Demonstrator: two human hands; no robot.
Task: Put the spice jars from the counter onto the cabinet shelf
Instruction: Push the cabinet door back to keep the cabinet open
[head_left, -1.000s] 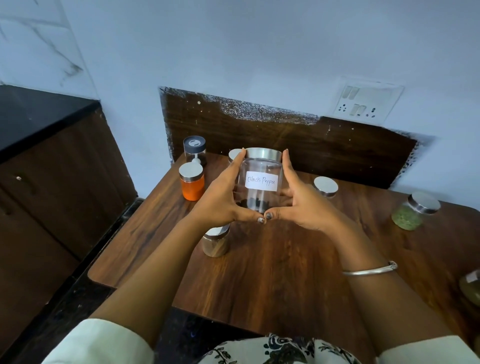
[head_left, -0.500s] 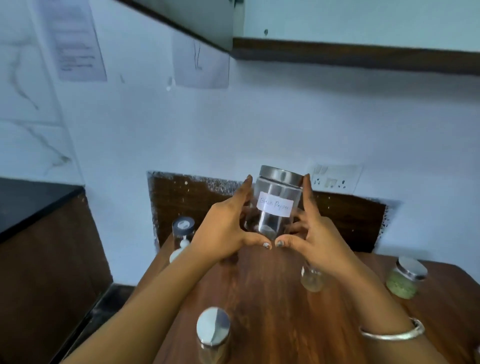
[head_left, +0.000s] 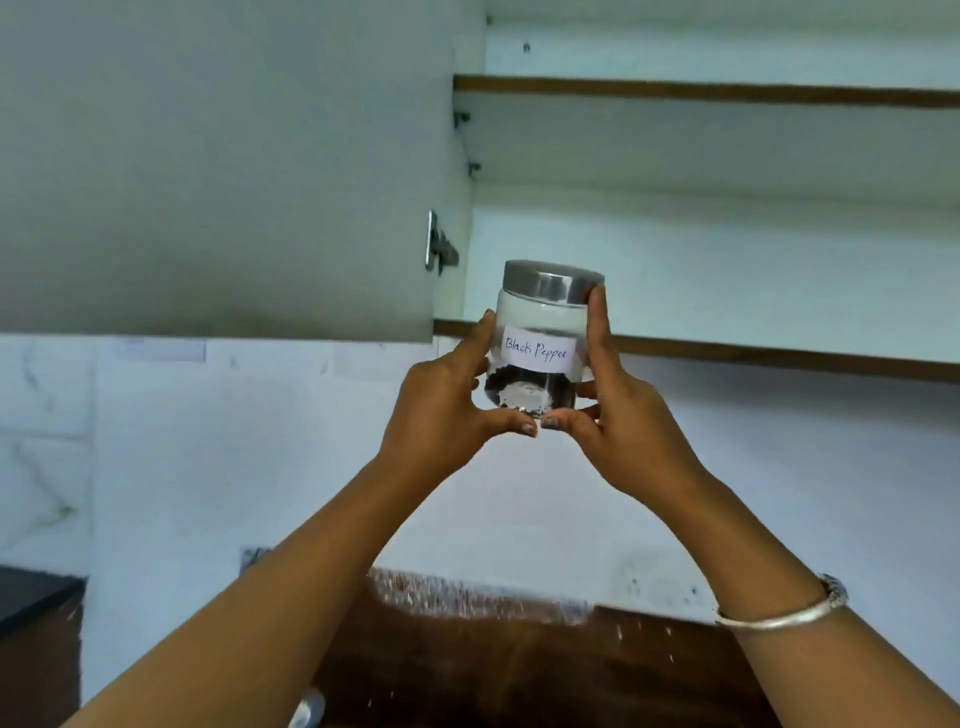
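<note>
From the head camera, my only view, I see both arms raised in front of an open wall cabinet. Between the hands is a clear glass jar with a silver metal lid and a white handwritten label reading "Black Pepper" (head_left: 540, 353); dark peppercorns lie in its lower part. The left hand (head_left: 441, 408) grips the jar's left side, forefinger stretched up the glass and thumb curled under the base. The right hand (head_left: 628, 415) grips the opposite side, its forefinger reaching up to the lid's rim and its thumb likewise under the base. The two thumb tips almost meet beneath the jar. The jar is in the air, nearly upright, its lid tipped slightly towards the camera. It sits in front of the brown wooden front edge of the lower cabinet shelf (head_left: 779, 358), with the lid above that edge and the base below it, so it rests on nothing but the hands. A second brown-edged shelf (head_left: 727, 92) runs higher up in the pale interior. The pale grey cabinet door (head_left: 223, 166) stands swung open to the left, with a metal hinge (head_left: 439, 244) at its inner edge just above and left of the jar. A thin silver bangle (head_left: 779, 610) circles the right wrist. Below the arms I can make out a dark brown wooden backboard (head_left: 519, 670) against the white wall (head_left: 779, 493), and a black countertop (head_left: 31, 592) at the far left under marble-patterned tile (head_left: 41, 441). A small white blur at the bottom edge is too unclear to identify.
</note>
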